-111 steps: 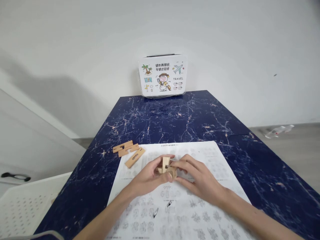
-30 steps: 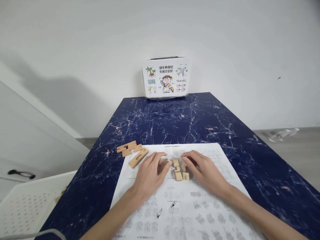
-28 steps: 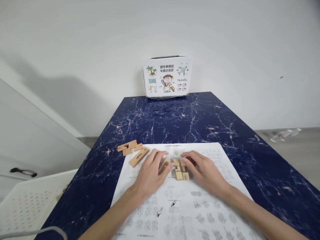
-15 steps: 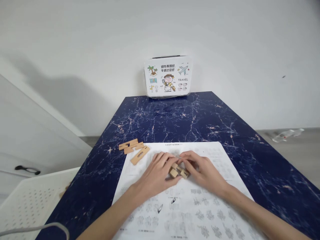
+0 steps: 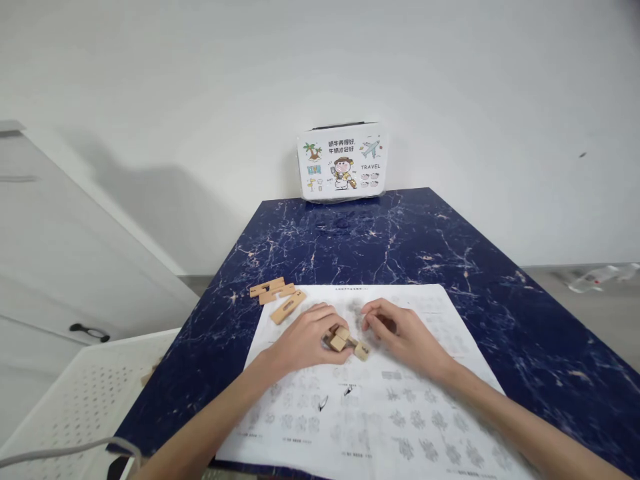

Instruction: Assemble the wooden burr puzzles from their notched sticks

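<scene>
Left hand: the person's left hand (image 5: 313, 337) curls round the block cluster (image 5: 340, 340), grasping it w/ thumb on near side, fingers on far side
Block cluster: light wood pcs bunched together over the sheet, btwn the two hands but in the left; exact fit of pcs can't be made out, partly hidden by the fingers
Marked block: one block end (image 5: 361, 351) sticks out at right of the cluster w/ a dark marking, clear of the left fingertips
Right hand: right hand (image 5: 400, 333) is just right of the cluster, apart from it, fingers bent in w/ thumb close to index; can't tell if anything's inside
Flat pcs: three notched wood pcs at far left of the sheet; far one (image 5: 267, 287) and middle one (image 5: 277, 293) lie close together, near one (image 5: 289, 307) is angled on the sheet's corner
Sheet: white printed sheet (image 5: 367, 427), rows of small diagrams, too blurred to read, under both hands
Table: dark blue marble-look top (image 5: 345, 247), white veins
Far end: white cartoon case (image 5: 343, 163) upright nr the wall, says TRAVEL
Left side: white perforated basket (image 5: 95, 387) below table edge, grey cable (image 5: 65, 452) over it
</scene>
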`<state>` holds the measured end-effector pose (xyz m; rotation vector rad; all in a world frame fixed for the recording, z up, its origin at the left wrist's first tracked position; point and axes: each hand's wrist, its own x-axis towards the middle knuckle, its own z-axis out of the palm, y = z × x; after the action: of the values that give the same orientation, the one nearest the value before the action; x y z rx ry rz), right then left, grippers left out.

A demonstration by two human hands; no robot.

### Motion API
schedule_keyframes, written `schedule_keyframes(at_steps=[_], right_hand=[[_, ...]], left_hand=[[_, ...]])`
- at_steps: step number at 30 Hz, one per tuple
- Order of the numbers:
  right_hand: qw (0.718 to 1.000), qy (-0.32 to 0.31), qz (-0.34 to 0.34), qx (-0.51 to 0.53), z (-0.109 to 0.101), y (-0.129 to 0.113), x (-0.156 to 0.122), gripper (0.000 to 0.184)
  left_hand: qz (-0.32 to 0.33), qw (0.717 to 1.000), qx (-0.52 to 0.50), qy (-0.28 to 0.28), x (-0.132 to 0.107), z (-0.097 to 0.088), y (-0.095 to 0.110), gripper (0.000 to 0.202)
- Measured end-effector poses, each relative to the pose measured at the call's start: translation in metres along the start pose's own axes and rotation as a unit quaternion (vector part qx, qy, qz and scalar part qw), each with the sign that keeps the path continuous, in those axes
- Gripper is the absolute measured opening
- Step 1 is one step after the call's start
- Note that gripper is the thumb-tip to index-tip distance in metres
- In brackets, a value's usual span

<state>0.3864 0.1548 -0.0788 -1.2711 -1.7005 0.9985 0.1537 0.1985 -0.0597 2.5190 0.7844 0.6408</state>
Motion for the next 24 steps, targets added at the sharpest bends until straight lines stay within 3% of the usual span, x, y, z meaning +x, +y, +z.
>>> schedule_keyframes(at_steps=[7,12,17,21,24], right_hand=[[1.0,-0.011,-0.009,-0.009,0.0,-0.001,-0.002,0.018],[1.0,-0.011,-0.011,-0.009,0.0,-0.001,-0.001,0.018],[1.0,-0.007,-0.01,-0.011,0.0,-0.003,-0.001,0.018],[1.0,-0.008,-0.004,-0.013,0.0,-0.003,-0.002,0.018],[1.0,-0.011,0.002,-0.014,0.0,-0.003,-0.003,0.021]], left_hand=[[-0.014,0.999,-0.003,0.048,-0.016,-0.009,0.009,0.016],[-0.038,0.992,0.036,0.116,-0.044,-0.039,0.017,0.013],[-0.133,0.955,0.158,0.215,-0.072,-0.072,-0.014,0.008],[-0.154,0.954,0.189,0.177,-0.081,-0.078,-0.043,0.011],[-0.154,0.957,0.192,0.152,-0.083,-0.079,-0.052,0.012]])
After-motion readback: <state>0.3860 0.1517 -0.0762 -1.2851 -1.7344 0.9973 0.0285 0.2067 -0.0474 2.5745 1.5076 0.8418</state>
